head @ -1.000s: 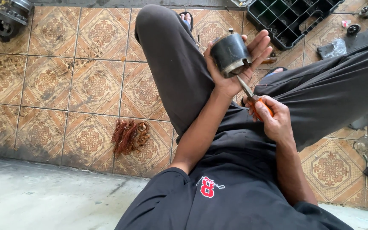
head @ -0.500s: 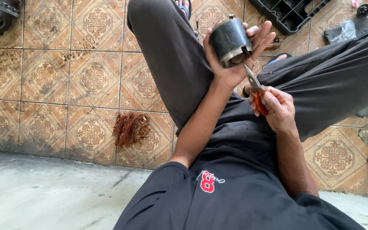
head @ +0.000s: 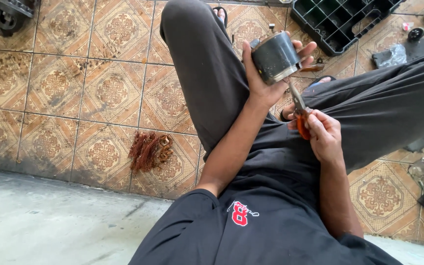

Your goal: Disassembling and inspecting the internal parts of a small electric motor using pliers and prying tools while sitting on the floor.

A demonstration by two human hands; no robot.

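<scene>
My left hand [head: 263, 81] grips a dark metal cylinder [head: 276, 56], like a motor stator, held up over my lap. Just below it, my right hand [head: 322, 135] is closed on orange-handled pliers [head: 300, 115], whose metal jaws point up at the cylinder's lower rim. Whether the jaws touch it I cannot tell. I sit on the floor in dark trousers and a dark shirt, left knee [head: 187, 19] raised.
A pile of copper wire [head: 148, 149] lies on the patterned floor tiles to my left. A black plastic crate [head: 339, 19] stands at the top right, with small parts and a plastic bag [head: 391, 54] near it. A metal motor part [head: 3, 14] sits at the top left. Grey concrete step below.
The cylinder and both hands have stayed together; the view has shifted slightly, and the pliers remain at the cylinder's lower edge.
</scene>
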